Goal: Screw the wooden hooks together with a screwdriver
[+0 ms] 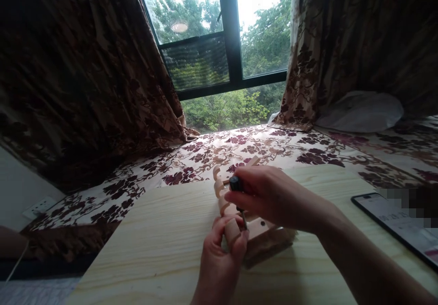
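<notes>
My right hand [263, 191] is closed around a screwdriver with a dark handle [235, 183]. Its metal shaft [244, 220] points down beside the fingertips of my left hand [222, 250]. Those left fingers pinch a curved light-wood piece [232, 232] at the near end of a wooden assembly [270, 239]. More curved wooden pieces [219, 188] stand in a row along its left side, going away from me. A dark round spot, a hole or screw head, shows on the flat top. My right hand hides part of the assembly.
The assembly lies on a pale wooden board [153, 232]. A phone [393, 223] with a lit screen lies at the right. Behind are a flowered cloth [212, 154], curtains [130, 68], a window [232, 45] and a white plastic bag [362, 111].
</notes>
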Demonstrator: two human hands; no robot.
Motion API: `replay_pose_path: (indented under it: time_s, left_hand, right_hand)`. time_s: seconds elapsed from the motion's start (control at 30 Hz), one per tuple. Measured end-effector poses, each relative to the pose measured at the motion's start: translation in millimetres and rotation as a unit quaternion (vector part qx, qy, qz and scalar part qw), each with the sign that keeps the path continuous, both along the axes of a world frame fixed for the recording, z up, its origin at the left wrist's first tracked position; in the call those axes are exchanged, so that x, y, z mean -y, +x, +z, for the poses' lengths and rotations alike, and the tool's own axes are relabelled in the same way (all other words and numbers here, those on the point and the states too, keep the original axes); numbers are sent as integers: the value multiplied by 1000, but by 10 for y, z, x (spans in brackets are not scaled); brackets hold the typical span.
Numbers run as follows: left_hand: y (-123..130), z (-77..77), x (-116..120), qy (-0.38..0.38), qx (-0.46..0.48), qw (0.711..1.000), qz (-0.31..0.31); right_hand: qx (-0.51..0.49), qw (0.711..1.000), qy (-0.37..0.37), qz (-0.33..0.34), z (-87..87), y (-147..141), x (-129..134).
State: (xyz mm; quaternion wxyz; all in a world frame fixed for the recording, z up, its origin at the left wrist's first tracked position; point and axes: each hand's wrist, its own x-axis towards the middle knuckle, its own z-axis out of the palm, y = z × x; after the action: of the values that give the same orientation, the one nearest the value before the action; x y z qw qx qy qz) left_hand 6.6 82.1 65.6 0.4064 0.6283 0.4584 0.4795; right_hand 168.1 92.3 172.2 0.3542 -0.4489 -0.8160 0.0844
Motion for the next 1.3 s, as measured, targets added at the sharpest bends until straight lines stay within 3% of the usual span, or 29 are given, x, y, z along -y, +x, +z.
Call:
replay_pose_path:
  time_s: [0.17,0.4,0.6,0.83,1.03,1.2,1.3]
  left_hand:
    - [41,-48,35,16,44,998,36]
    - [79,-15,75,-44,86,994,48]
    - [46,-85,41,-26,63,996,62]
    - [29,-150,11,-46,68,995,49]
    - [54,-87,39,-25,60,997,52]
    - [68,-46,54,-20,60,996,55]
    - [71,-24,62,-22,62,996,54]
  right_hand:
    - [-20,998,-44,27,6,-12,24]
    - [-6,1000,-14,3,3,12,24]
    - [-42,993,-84,75,26,6,53]
    - [-19,999,-28,-6,7,-2,-6]
    - [-26,995,-64,67,10,31,44]
    - [-22,998,-44,26,9,18,41]
    - [-29,998,-36,36,9,28,38]
